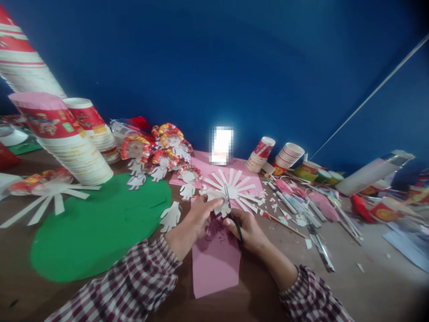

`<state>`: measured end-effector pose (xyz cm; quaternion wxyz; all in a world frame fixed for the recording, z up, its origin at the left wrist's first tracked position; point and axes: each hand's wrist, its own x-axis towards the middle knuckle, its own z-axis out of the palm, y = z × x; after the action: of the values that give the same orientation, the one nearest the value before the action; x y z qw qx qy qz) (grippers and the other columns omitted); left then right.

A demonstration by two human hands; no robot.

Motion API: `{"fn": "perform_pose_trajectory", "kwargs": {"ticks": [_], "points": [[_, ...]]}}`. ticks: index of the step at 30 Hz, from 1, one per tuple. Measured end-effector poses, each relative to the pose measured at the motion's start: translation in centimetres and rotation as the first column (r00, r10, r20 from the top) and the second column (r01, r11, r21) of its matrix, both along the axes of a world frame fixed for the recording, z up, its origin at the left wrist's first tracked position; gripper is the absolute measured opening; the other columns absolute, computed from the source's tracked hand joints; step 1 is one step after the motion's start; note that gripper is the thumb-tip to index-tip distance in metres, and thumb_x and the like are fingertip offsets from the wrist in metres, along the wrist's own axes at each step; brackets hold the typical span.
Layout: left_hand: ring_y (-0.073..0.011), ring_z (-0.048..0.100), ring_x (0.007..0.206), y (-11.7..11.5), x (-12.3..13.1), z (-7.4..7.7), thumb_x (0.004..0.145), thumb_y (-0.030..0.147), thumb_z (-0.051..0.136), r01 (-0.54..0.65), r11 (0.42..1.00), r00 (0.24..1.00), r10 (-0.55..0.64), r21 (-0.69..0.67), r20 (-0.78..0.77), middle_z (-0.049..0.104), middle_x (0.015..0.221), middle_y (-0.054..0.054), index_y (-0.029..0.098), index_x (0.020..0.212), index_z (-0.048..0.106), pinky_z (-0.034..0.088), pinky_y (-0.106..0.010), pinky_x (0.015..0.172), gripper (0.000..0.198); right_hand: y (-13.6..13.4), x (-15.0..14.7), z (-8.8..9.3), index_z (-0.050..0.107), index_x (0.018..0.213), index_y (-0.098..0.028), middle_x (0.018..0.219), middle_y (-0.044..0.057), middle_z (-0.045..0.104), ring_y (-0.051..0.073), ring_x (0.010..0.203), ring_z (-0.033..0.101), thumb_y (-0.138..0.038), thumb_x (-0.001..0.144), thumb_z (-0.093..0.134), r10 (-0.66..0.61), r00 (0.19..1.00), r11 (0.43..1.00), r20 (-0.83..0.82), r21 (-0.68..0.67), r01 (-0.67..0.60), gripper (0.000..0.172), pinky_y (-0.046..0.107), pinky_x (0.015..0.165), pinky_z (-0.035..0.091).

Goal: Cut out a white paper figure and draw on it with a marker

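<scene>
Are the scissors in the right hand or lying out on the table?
In the right hand: the scissors' black handle sits in its grip.

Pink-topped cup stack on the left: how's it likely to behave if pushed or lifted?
Probably tippy: the stack is tall for its base. Likely light, since its cups look like paper. Might separate if lifted by the top: the rims show nesting.

Single view taken from wearer's head, aimed forward and down. Bare left hand point(197, 218) and bare right hand point(250, 230) seen close, from above and behind; brown tabletop point(258, 290) looked across; plain dark-blue wall point(284, 67) faced beyond.
</scene>
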<state>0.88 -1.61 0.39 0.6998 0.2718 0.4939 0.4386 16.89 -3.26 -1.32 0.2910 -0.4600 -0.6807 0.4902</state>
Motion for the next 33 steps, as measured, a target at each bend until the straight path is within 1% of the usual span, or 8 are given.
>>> {"fn": "perform_pose_trajectory", "kwargs": {"ticks": [3, 6, 11, 16, 20, 24, 29, 33], "points": [[-0.0115, 0.046, 0.032, 0.05, 0.0, -0.17, 0.069, 0.035, 0.072, -0.005, 1.0, 0.999, 0.006, 0.014, -0.038, 0.048, 0.051, 0.007, 0.021, 0.093, 0.049, 0.031, -0.022, 0.032, 0.036, 0.03, 0.02, -0.08, 0.052, 0.075, -0.017, 0.059, -0.002, 0.049, 0.01, 0.051, 0.044, -0.057, 0.083, 0.057, -0.001, 1.0, 1.0, 0.013, 0.02, 0.001, 0.041, 0.021, 0.048, 0.035], [-0.0111, 0.045, 0.032, 0.08, 0.03, -0.07, 0.069, 0.035, 0.072, -0.008, 1.0, 0.999, 0.008, 0.001, -0.037, 0.048, 0.052, 0.007, 0.021, 0.094, 0.049, 0.033, -0.023, 0.033, 0.037, 0.06, 0.0, -0.07, 0.051, 0.074, -0.017, 0.058, -0.002, 0.05, 0.01, 0.05, 0.045, -0.055, 0.083, 0.058, -0.007, 1.0, 1.0, 0.019, 0.016, 0.007, 0.039, 0.021, 0.047, 0.033], [-0.01, 0.041, 0.029, 0.11, 0.04, 0.03, 0.068, 0.035, 0.073, -0.002, 1.0, 1.0, 0.002, 0.0, -0.024, 0.044, 0.049, 0.009, 0.022, 0.09, 0.048, 0.031, -0.023, 0.032, 0.035, 0.07, -0.03, 0.13, 0.05, 0.071, -0.017, 0.056, -0.003, 0.046, 0.01, 0.049, 0.042, -0.053, 0.083, 0.059, -0.013, 0.999, 0.999, 0.036, 0.038, 0.011, 0.039, 0.021, 0.047, 0.031], [-0.0099, 0.04, 0.029, 0.14, 0.01, -0.02, 0.067, 0.037, 0.074, -0.011, 1.0, 1.0, 0.011, -0.005, -0.022, 0.043, 0.048, 0.01, 0.022, 0.089, 0.049, 0.029, -0.023, 0.032, 0.037, 0.04, -0.04, 0.31, 0.054, 0.074, -0.016, 0.056, -0.004, 0.043, 0.009, 0.05, 0.038, -0.053, 0.082, 0.059, -0.01, 0.999, 1.0, 0.037, 0.028, 0.009, 0.039, 0.021, 0.047, 0.028], [-0.0087, 0.039, 0.029, -0.01, 0.05, 0.33, 0.066, 0.035, 0.075, -0.015, 1.0, 1.0, 0.015, 0.007, -0.002, 0.044, 0.048, 0.009, 0.021, 0.088, 0.05, 0.031, -0.023, 0.033, 0.036, 0.02, -0.03, 0.38, 0.057, 0.076, -0.015, 0.056, -0.004, 0.042, 0.009, 0.051, 0.037, -0.052, 0.082, 0.06, -0.013, 0.999, 0.999, 0.038, 0.036, 0.011, 0.038, 0.021, 0.047, 0.028], [-0.0097, 0.041, 0.03, -0.12, 0.14, 0.63, 0.068, 0.031, 0.071, -0.002, 1.0, 1.0, 0.002, 0.012, -0.008, 0.045, 0.047, 0.009, 0.021, 0.086, 0.049, 0.033, -0.023, 0.034, 0.03, 0.01, 0.05, 0.31, 0.058, 0.077, -0.015, 0.055, -0.005, 0.042, 0.009, 0.05, 0.037, -0.052, 0.083, 0.059, -0.01, 0.999, 1.0, 0.034, 0.027, 0.009, 0.037, 0.021, 0.046, 0.027], [-0.0106, 0.043, 0.032, 0.12, 0.11, 0.23, 0.065, 0.033, 0.073, -0.018, 1.0, 1.0, 0.018, 0.007, -0.001, 0.046, 0.049, 0.008, 0.021, 0.085, 0.048, 0.033, -0.023, 0.034, 0.034, 0.04, 0.12, 0.27, 0.059, 0.08, -0.015, 0.056, -0.004, 0.043, 0.009, 0.05, 0.038, -0.051, 0.084, 0.058, -0.016, 0.998, 0.999, 0.062, 0.032, 0.014, 0.036, 0.021, 0.047, 0.028], [-0.0107, 0.043, 0.031, 0.21, 0.03, -0.13, 0.063, 0.035, 0.075, -0.01, 1.0, 1.0, 0.01, 0.01, 0.024, 0.045, 0.047, 0.008, 0.021, 0.083, 0.049, 0.032, -0.023, 0.033, 0.035, 0.04, 0.08, 0.5, 0.058, 0.077, -0.015, 0.056, -0.005, 0.042, 0.009, 0.05, 0.037, -0.05, 0.084, 0.059, -0.023, 0.997, 0.999, 0.07, 0.04, 0.02, 0.036, 0.021, 0.047, 0.027]]}}
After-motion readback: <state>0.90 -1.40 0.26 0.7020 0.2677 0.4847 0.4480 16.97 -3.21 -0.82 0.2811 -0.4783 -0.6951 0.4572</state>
